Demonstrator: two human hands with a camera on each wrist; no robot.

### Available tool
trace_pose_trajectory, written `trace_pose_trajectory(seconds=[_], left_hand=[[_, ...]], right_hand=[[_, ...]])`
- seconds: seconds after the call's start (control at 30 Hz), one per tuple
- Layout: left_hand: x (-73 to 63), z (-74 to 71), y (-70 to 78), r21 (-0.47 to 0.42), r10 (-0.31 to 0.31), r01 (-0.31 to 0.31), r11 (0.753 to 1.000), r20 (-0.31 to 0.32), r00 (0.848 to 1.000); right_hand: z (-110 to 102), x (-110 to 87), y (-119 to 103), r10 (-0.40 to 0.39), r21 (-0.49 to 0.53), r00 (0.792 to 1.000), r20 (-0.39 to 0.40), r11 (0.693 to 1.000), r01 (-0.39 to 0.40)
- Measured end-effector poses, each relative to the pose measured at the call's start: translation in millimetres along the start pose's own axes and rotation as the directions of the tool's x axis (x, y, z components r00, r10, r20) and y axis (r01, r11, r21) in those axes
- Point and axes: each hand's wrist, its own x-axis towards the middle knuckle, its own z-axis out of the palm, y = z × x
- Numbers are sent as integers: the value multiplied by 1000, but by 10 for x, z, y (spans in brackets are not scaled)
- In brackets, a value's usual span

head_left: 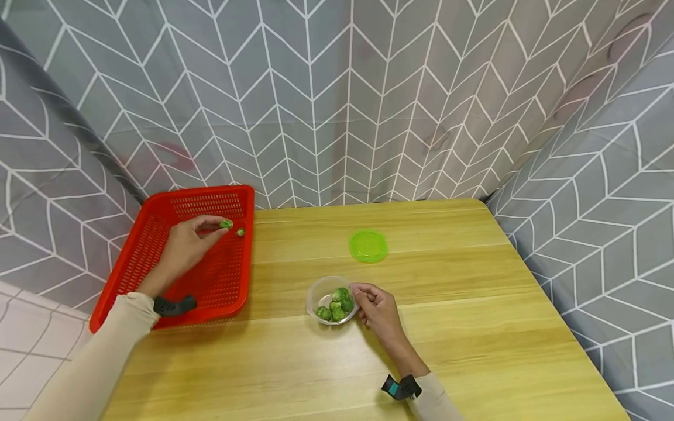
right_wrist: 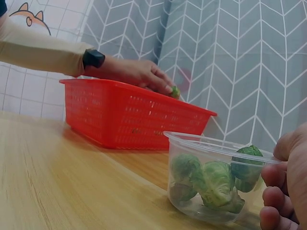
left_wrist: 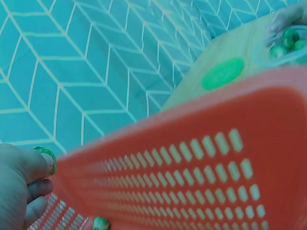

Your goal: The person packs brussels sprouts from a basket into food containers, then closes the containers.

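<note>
Over the red basket (head_left: 247, 257), my left hand (head_left: 186, 242) pinches a Brussels sprout (head_left: 226, 224) between thumb and fingertips. Another Brussels sprout (head_left: 240, 232) lies inside the basket near its right wall, seen also low in the left wrist view. My right hand (head_left: 380, 313) grips the rim of a clear round plastic tub (head_left: 313, 295) with thumb and fingers. Several Brussels sprouts (right_wrist: 216, 184) sit in the tub, which stands upright on the table.
A green lid (head_left: 368, 245) lies flat on the wooden table (head_left: 474, 327), behind the tub. Patterned grey curtains (head_left: 326, 105) hang along the back and both sides of the table.
</note>
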Motion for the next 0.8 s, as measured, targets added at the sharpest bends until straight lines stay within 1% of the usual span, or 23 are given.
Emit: trace_pose_trajectory(seconds=[0.2, 0.43, 0.57, 0.7, 0.8], left_hand=[[-86, 42, 161, -50, 35, -35, 998, -5, 999], [-180, 120, 364, -103, 67, -63, 993, 30, 997], [-237, 186, 468, -110, 95, -90, 990, 43, 995], [-287, 266, 538, -132, 132, -121, 984, 72, 989], [-326, 324, 579, -153, 149, -133, 979, 102, 984]], right_hand=[[-5, -3, 2, -2, 14, 1000, 7, 1000, 2], [1, 1, 8, 2, 11, 1000, 4, 1000, -2], [6, -2, 3, 5, 12, 1000, -3, 1000, -5], [4, -6, -3, 4, 14, 1000, -2, 1000, -4], [2, -8, -8, 7, 17, 1000, 2, 1000, -7]])
